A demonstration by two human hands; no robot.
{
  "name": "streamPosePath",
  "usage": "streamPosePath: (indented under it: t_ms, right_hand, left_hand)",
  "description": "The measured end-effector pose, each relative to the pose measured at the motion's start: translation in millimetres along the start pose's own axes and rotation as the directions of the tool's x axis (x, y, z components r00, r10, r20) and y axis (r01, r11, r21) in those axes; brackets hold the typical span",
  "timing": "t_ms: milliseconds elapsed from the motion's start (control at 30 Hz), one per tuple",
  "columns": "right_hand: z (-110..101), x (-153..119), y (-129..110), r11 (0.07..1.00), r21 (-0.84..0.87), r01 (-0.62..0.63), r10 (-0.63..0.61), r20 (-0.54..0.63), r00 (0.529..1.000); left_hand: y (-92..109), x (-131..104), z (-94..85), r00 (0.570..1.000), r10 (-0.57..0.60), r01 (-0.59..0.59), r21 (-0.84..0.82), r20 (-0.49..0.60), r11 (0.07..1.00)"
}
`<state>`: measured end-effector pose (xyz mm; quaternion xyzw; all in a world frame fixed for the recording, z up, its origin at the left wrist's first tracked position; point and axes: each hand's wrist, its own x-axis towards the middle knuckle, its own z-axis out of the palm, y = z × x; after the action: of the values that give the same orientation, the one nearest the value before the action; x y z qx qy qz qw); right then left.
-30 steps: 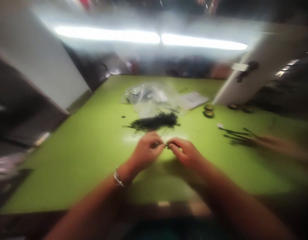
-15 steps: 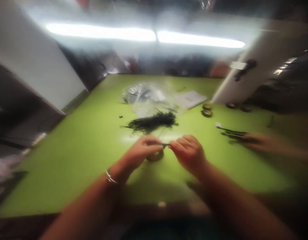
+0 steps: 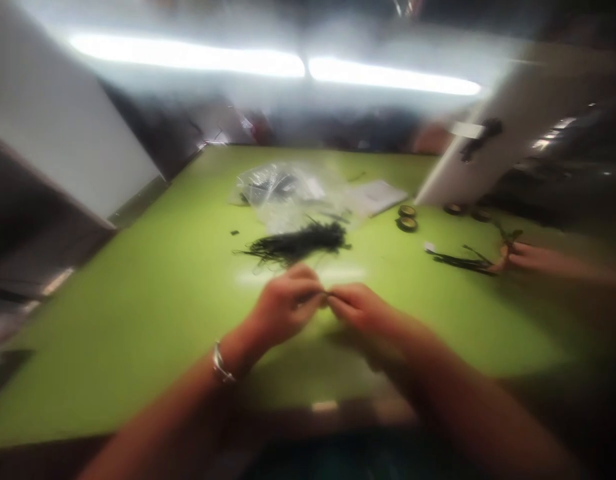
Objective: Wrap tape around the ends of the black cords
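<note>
My left hand [image 3: 288,303], with a silver bracelet on its wrist, is closed in a pinch over the green table [image 3: 153,320]. My right hand [image 3: 361,310] pinches right beside it, and the fingertips of both meet. Between them shows a bit of a thin dark strand [image 3: 327,294], mostly covered by the fingers; blur hides its exact kind. Just beyond my hands lies a loose bundle of thin black wires [image 3: 303,243].
Behind the bundle are a clear plastic bag [image 3: 273,187] and a white packet [image 3: 375,197]. Two tape rolls [image 3: 407,224] lie to their right. At the right, another person's hand [image 3: 523,257] is by several black strands [image 3: 461,261]. A white post [image 3: 448,167] rises behind.
My hands have come together, covering most of the strand that showed between them. The round brownish thing beneath my left hand is no longer visible. The other person's hand has shifted slightly.
</note>
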<state>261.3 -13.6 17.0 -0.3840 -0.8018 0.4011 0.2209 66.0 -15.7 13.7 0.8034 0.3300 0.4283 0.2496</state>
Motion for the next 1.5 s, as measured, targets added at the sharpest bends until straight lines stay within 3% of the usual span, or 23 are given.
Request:
streamPosePath:
  t_ms: [133,200,267,300,367,433,500,533,600,700,767,833,933,1033,1133,1200,1267,1333,1400,1500]
  right_hand:
    - [-7,-1,2,0.983,0.182,0.002,-0.010,0.045,0.999]
    - [-8,-2,2,0.995,0.082,0.053,-0.051,-0.018,0.999]
    - [-5,-3,1,0.976,-0.178,0.124,-0.150,-0.141,0.979]
    - [-3,-4,1,0.925,-0.350,0.146,-0.228,-0.206,0.952]
    - [1,-6,1,0.739,-0.662,0.128,-0.408,-0.288,0.866]
    - [5,-7,2,0.551,-0.831,0.073,-0.551,-0.297,0.779]
    - [7,-8,4,0.448,-0.893,0.049,-0.625,-0.274,0.731]
    - [9,-8,5,0.431,-0.901,0.048,-0.637,-0.266,0.723]
    - [10,-7,6,0.482,-0.874,0.060,-0.603,-0.281,0.747]
    - [9,-4,5,0.774,-0.624,0.111,-0.396,-0.340,0.853]
    - [6,-2,4,0.934,-0.337,0.114,-0.210,-0.266,0.941]
    - [3,1,4,0.985,-0.161,0.069,-0.094,-0.154,0.984]
    - [-1,1,6,0.991,-0.127,0.038,-0.053,-0.120,0.991]
    - [-1,-1,8,0.969,-0.226,0.099,-0.148,-0.209,0.967]
    - [0,-5,8,0.808,-0.568,0.156,-0.395,-0.325,0.859]
    - [2,-7,6,0.644,-0.754,0.131,-0.530,-0.315,0.787]
    - [4,-9,5,0.544,-0.831,0.121,-0.589,-0.275,0.760]
    - [7,-9,5,0.515,-0.847,0.127,-0.607,-0.257,0.752]
    - [11,-8,5,0.544,-0.830,0.119,-0.589,-0.277,0.759]
    - [14,-5,4,0.716,-0.687,0.125,-0.467,-0.338,0.817]
  left_hand:
    - [-2,3,-4.8,0.999,0.018,-0.017,-0.041,0.028,0.999]
    - [-3,3,-6.0,0.997,-0.064,0.068,-0.074,0.045,0.995]
    - [-3,3,-6.5,0.970,-0.223,0.235,-0.141,0.095,0.962]
    - [-3,2,-6.6,0.938,-0.318,0.340,-0.192,0.137,0.921]
    - [-4,1,-6.8,0.843,-0.477,0.535,-0.314,0.247,0.784]
    - [-5,1,-6.6,0.766,-0.544,0.642,-0.433,0.342,0.633]
    - [-7,0,-5.5,0.746,-0.551,0.662,-0.503,0.374,0.555]
    - [-7,0,-4.4,0.753,-0.552,0.653,-0.512,0.359,0.558]
    - [-7,0,-1.4,0.798,-0.547,0.598,-0.451,0.253,0.663]
    - [-7,-1,3.9,0.921,-0.389,0.386,-0.176,0.021,0.905]
    - [-6,-1,6.7,0.976,-0.214,0.214,-0.002,-0.040,0.977]
    - [-5,-2,8.5,0.995,-0.096,0.098,0.070,-0.029,0.993]
    - [-5,-2,8.6,0.998,-0.065,0.065,0.027,-0.004,0.997]
    - [-5,0,4.6,0.971,-0.238,0.237,-0.137,0.011,0.962]
    - [-6,2,-3.2,0.863,-0.475,0.505,-0.339,0.173,0.794]
    - [-7,3,-8.4,0.789,-0.538,0.612,-0.455,0.298,0.646]
    - [-6,3,-11.5,0.751,-0.554,0.652,-0.531,0.359,0.541]
    - [-5,3,-11.2,0.734,-0.567,0.667,-0.550,0.373,0.502]
    - [-3,2,-8.1,0.747,-0.581,0.654,-0.511,0.322,0.558]
    - [-1,1,-1.6,0.879,-0.470,0.473,-0.270,0.079,0.839]
